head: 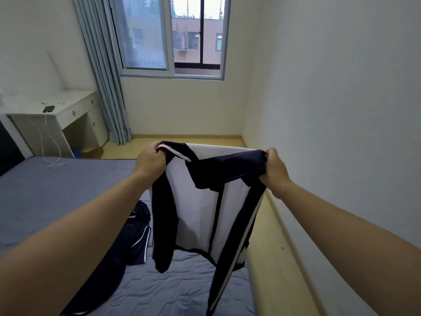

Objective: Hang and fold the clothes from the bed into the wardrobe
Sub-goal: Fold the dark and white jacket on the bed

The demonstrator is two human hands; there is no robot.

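Note:
A navy and white jacket hangs in the air above the bed, held up by its shoulders. My left hand grips the jacket's left shoulder. My right hand grips the bunched right shoulder. The sleeves dangle down towards the mattress. A second dark navy garment with white stripes lies crumpled on the grey-blue bed sheet below my left forearm. No wardrobe is in view.
A white desk with a phone and a trailing cable stands at the left by the grey curtain. A window is straight ahead. A white wall runs close along the right, with a wooden ledge beside the bed.

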